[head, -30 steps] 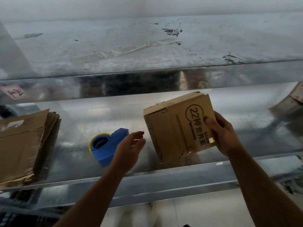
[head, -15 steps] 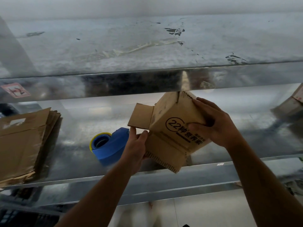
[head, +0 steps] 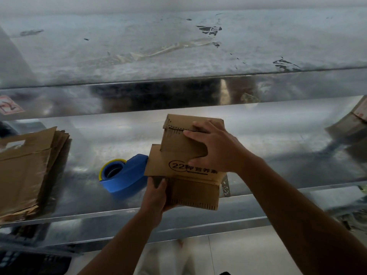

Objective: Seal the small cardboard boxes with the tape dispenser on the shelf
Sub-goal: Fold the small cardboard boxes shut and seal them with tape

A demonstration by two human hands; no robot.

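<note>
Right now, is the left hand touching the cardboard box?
Touching. The head view shows the left hand gripping the cardboard box at its lower left corner.

Shiny metal shelf (head: 278, 139); blue tape dispenser (head: 127, 175) near its front; flattened cardboard stack (head: 25, 171) at left.

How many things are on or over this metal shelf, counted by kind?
Cardboard boxes: 2, the held box and the box at the right edge
Tape dispenser: 1
Stack of flattened cardboard: 1 (sheets too close to count)
Total: 4
</note>
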